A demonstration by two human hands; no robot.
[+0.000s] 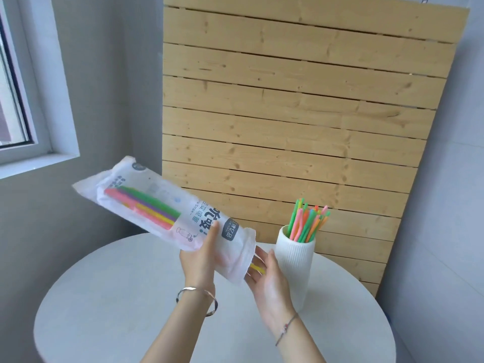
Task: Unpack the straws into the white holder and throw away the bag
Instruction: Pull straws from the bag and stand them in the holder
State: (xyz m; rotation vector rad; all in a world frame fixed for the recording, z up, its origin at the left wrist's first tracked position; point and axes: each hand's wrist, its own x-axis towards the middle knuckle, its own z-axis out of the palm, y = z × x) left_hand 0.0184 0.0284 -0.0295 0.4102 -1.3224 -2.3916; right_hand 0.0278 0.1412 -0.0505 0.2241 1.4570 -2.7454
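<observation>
My left hand (200,260) grips a translucent white straw bag (167,210) near its open lower end and holds it tilted above the table, closed end up to the left. Several coloured straws (146,206) lie inside the bag's upper part. A yellow straw (258,268) pokes out of the bag's mouth onto the fingers of my right hand (269,281), which is cupped just under the opening with fingers apart. A ribbed white holder (296,263) stands upright right of my right hand, with several coloured straws (307,222) sticking out of its top.
A round white table (104,310) lies below both hands, its edge curving at the left and right. A slatted wooden panel (301,113) leans against the wall behind the holder. A window (15,100) is at the far left.
</observation>
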